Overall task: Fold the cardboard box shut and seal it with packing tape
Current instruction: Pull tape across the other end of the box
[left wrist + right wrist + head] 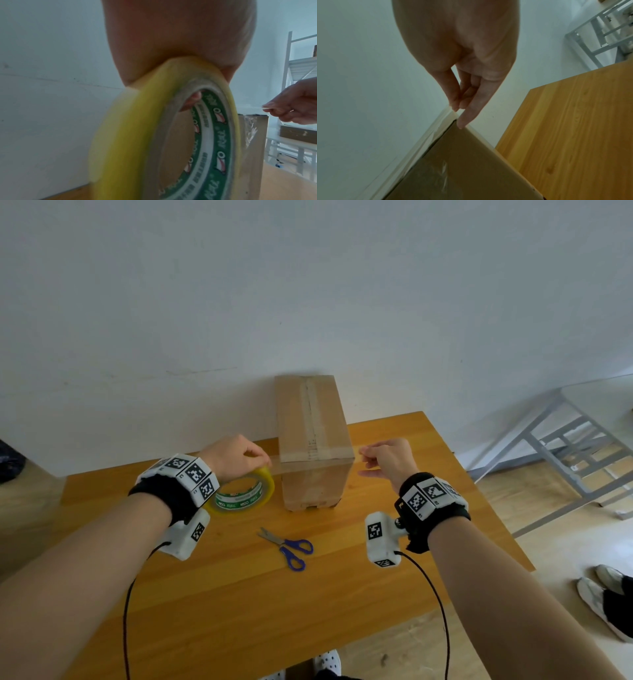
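The left hand (236,458) grasps the tape roll (245,494), largely hiding it, at 9 o'clock of the box (313,440) on the table (239,594). The right hand (387,462) pinches a barely visible clear strip (356,455) at 3 o'clock.

**Wooden table, three things near the far edge**

Orange-brown table (239,594) set against a white wall. On it: tall box (313,440) standing upright at the far edge, flaps closed; blue-handled scissors (286,546) lying flat just in front; nearer boards bare.
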{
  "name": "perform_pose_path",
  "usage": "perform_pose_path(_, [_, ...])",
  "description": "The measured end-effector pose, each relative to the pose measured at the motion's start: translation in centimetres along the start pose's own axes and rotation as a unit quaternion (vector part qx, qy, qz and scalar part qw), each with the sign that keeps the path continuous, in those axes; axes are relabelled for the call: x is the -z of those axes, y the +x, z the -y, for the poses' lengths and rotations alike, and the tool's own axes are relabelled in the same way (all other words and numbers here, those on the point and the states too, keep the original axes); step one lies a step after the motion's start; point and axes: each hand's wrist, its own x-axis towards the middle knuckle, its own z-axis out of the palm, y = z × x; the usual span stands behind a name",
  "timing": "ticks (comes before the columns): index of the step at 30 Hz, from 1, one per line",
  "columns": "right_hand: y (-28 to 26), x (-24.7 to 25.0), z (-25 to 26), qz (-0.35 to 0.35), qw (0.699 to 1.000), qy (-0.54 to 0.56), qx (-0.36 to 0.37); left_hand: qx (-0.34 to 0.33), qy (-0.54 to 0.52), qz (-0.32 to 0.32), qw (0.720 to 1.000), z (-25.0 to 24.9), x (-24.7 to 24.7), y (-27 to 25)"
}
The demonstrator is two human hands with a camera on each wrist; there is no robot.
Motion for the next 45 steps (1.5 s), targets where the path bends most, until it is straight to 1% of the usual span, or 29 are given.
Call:
perform_pose_path(5, [0.2, 0.1, -0.2, 0.005, 1.000, 0.007, -0.011, 0.016, 0.038, -0.001, 0.999, -0.1, -0.4, 0.0])
perform_pose_path(17, [0.4, 0.3, -0.9, 0.001, 0.999, 0.010, -0.030, 0.023, 0.066, 0.002, 0.998, -0.3, -1.0, 0.6])
perform_pose_path(28, [0.3, 0.1, -1.2, -0.005, 1.000, 0.019, -0.005, -0.017, 0.064, -0.014, 0.998, -0.3, 0.1, 0.3])
perform_pose_path(34, [0.8, -0.2, -1.7, -0.022, 0.999, 0.021, 0.020, -0.031, 0.061, -0.019, 0.997, -0.1, 0.0, 0.7])
perform_pose_path(37, [0.8, -0.4, -2.2, -0.020, 0.998, 0.046, 0.034, -0.028, 0.076, -0.031, 0.996, 0.1, -0.3, 0.8])
perform_pose_path(40, [0.8, -0.6, -2.4, 0.001, 0.995, 0.098, 0.019, -0.034, 0.085, -0.038, 0.995, 0.6, -0.6, 0.9])
perform_pose_path(42, [0.7, -0.7, -2.5, 0.019, 0.991, 0.132, 0.007, -0.044, 0.080, -0.025, 0.995, 0.8, -0.7, 1.1])
perform_pose_path(45, [0.5, -0.5, -2.5, 0.032, 0.988, 0.151, -0.003, -0.054, 0.087, -0.004, 0.995, 1.0, -0.9, 1.5])
